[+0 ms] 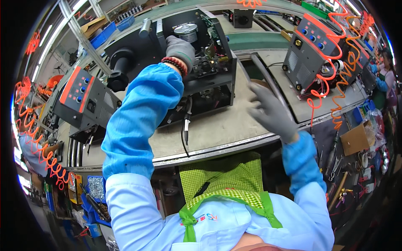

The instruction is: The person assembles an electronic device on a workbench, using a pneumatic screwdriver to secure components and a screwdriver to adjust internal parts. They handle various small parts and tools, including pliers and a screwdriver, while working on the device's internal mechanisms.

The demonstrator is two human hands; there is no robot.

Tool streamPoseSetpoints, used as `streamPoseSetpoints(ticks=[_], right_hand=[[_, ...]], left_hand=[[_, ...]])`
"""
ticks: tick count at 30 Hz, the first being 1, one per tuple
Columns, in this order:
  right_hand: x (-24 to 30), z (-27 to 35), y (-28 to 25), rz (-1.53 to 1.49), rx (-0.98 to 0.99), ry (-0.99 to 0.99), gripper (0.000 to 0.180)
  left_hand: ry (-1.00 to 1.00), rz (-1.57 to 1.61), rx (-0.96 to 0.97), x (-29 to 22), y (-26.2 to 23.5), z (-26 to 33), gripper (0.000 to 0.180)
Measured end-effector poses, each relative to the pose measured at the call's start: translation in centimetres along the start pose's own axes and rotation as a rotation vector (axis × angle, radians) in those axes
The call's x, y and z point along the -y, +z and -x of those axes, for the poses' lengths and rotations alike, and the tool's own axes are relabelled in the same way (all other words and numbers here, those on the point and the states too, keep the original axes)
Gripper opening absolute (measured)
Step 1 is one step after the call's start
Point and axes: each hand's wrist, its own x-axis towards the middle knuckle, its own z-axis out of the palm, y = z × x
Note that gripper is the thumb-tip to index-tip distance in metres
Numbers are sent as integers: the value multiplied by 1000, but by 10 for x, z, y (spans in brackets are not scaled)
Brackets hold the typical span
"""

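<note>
In front of me stands a black machine housing (138,35) with its side off, showing wiring, circuit boards and a silver motor (185,32). My left hand (181,51), in a grey glove, reaches into it beside the motor. Its fingers are curled closed, and their tips and anything in them are hidden. A black spool holder (122,67) sticks out to the left of that wrist. Over the bench, right of the housing, my right hand (272,111) hangs apart from everything, gloved in grey. Slightly blurred, its fingers are spread with nothing in them. A black cable (186,125) droops from the housing's front.
Finished-looking grey machines with orange-edged panels stand at left (83,94) and right (312,54). Orange coiled air hoses (328,77) dangle on the right. The metal bench edge (217,147) runs before me. A cardboard box (354,138) and hand tools (335,167) lie at lower right.
</note>
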Motion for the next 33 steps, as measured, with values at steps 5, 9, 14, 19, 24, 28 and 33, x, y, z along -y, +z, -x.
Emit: streamPoseSetpoints(ticks=[5, 9, 14, 19, 24, 28, 33], right_hand=[[-20, -139, 72, 95, -97, 44, 76], [-51, -181, 81, 275, -130, -243, 67], [-32, -172, 85, 553, 34, -173, 65], [-41, -168, 87, 599, -25, -192, 67], [-53, -172, 109, 529, -198, -157, 36], [-12, -132, 103, 596, -75, -195, 42], [-17, 3, 11, 413, -249, -141, 52]], left_hand=[[-3, -38, 17, -4, 6, 6, 19], [-29, -29, -27, -4, 1, 11, 19], [-26, -21, 161, -1, 6, 7, 28], [-64, 78, -145, -8, 22, 8, 19], [-35, 183, -640, -2, 29, 6, 13], [22, 176, -560, 16, 56, 10, 37], [-15, 102, -473, -7, 16, 5, 33]])
